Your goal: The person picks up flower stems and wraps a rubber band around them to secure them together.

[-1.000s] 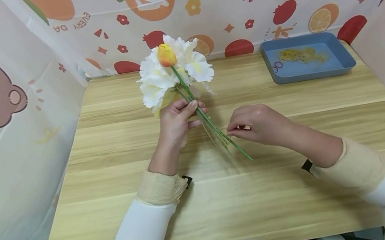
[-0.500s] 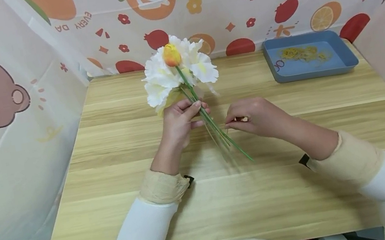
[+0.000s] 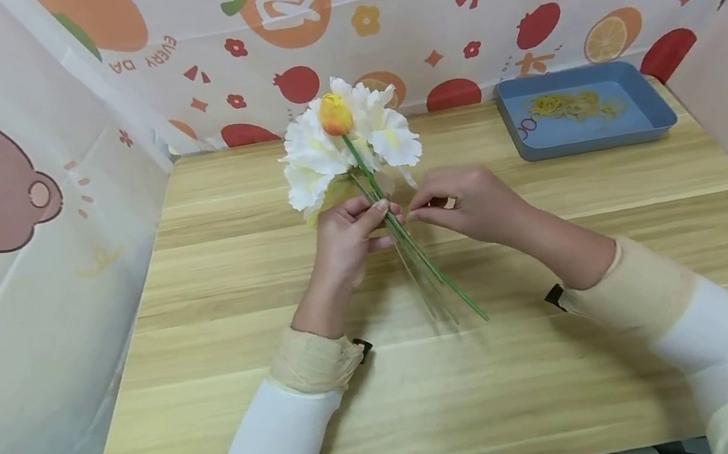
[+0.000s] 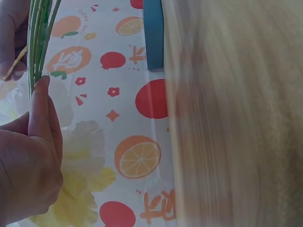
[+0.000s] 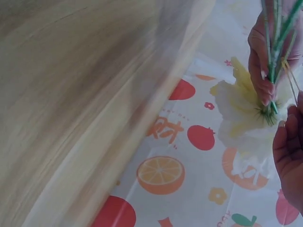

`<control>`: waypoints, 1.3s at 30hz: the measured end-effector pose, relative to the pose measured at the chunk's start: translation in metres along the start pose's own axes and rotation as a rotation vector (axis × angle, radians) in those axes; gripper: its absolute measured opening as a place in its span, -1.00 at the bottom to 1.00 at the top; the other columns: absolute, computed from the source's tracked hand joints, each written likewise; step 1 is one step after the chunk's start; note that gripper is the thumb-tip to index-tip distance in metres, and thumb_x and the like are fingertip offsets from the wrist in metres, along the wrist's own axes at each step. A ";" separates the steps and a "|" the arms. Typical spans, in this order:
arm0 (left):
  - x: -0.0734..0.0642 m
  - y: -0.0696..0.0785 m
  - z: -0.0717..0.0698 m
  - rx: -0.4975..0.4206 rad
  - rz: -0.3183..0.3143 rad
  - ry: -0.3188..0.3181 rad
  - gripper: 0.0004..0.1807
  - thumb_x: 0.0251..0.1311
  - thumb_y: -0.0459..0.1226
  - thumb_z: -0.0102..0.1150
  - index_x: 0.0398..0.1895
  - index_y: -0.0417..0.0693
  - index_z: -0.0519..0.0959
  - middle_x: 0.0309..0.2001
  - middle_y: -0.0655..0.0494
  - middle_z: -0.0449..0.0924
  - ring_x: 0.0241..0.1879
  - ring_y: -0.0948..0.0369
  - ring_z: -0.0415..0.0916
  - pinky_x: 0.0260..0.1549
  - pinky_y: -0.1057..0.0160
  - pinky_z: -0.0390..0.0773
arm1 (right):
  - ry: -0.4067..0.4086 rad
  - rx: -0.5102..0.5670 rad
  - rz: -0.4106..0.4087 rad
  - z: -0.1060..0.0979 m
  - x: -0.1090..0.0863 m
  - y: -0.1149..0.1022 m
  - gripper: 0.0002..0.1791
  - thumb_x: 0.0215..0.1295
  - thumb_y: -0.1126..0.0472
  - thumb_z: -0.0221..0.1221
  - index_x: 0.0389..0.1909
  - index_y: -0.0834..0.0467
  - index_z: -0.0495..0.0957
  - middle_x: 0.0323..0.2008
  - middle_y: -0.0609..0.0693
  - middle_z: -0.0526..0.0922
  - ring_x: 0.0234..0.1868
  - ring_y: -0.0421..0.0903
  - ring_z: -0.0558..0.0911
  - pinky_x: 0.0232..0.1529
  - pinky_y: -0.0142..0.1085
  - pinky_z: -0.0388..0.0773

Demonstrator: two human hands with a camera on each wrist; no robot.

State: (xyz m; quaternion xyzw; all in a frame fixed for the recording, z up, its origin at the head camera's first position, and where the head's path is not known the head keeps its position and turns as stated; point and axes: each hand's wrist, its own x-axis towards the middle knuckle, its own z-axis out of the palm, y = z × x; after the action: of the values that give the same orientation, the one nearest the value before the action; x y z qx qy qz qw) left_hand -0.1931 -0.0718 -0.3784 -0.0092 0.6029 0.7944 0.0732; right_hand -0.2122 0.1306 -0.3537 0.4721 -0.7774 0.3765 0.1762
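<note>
My left hand [image 3: 353, 238] pinches the green stems [image 3: 441, 272] of a small bunch of artificial flowers just below the blooms. The blooms are ruffled white flowers [image 3: 313, 157] with pale yellow parts, and an orange-yellow tulip [image 3: 335, 115] lies in front of them. Close to the left fingertips, my right hand [image 3: 475, 203] pinches a thin yellow rubber band [image 5: 291, 78] between thumb and finger. The band is stretched from the stems to those fingers, as the right wrist view shows. In the left wrist view the bundled stems [image 4: 38, 42] rise from between thumb and fingers.
A blue tray [image 3: 597, 142] stands at the table's back right, with a pile of yellow rubber bands [image 3: 573, 105] and a red band [image 3: 527, 126] inside. The wooden table [image 3: 221, 408] ends at a printed fruit cloth [image 3: 425, 27] behind.
My right hand has moved up along the stems with the rubber band, from near their lower ends to beside the left fingers. The left hand and flowers have shifted slightly right.
</note>
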 end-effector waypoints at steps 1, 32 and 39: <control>0.000 0.000 0.000 -0.006 -0.001 0.002 -0.79 0.34 -0.42 0.15 -0.09 -0.46 0.55 -0.40 0.09 0.71 -0.28 0.19 0.71 -0.44 0.33 0.75 | 0.007 -0.008 -0.011 0.001 0.000 0.000 -0.89 0.06 0.35 0.44 -0.38 0.14 0.74 -0.44 -0.09 0.71 -0.48 -0.29 0.52 -0.53 -0.38 0.54; -0.012 0.038 0.002 -0.628 0.160 0.008 -0.69 0.45 -0.47 -0.11 -0.33 -0.14 0.65 -0.38 0.06 0.68 -0.35 0.20 0.71 -0.47 0.33 0.75 | 0.329 0.183 0.339 0.054 -0.020 -0.002 -0.97 0.27 0.41 0.26 -0.33 0.32 0.62 -0.44 0.12 0.69 -0.48 -0.15 0.57 -0.47 -0.53 0.53; -0.010 0.036 0.010 -0.599 0.270 0.188 -0.83 0.38 -0.47 0.03 -0.31 -0.18 0.61 -0.39 0.04 0.69 -0.35 0.17 0.72 -0.49 0.26 0.76 | 0.259 0.418 0.648 0.089 -0.016 -0.042 -0.87 0.42 0.22 0.17 -0.33 0.18 0.58 -0.45 0.19 0.58 -0.49 -0.13 0.45 -0.54 -0.44 0.42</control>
State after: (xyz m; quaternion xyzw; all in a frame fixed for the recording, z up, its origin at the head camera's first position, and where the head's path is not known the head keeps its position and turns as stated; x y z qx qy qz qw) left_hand -0.1867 -0.0730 -0.3397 -0.0235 0.3425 0.9345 -0.0943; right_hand -0.1606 0.0618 -0.4043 0.1771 -0.7639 0.6189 0.0451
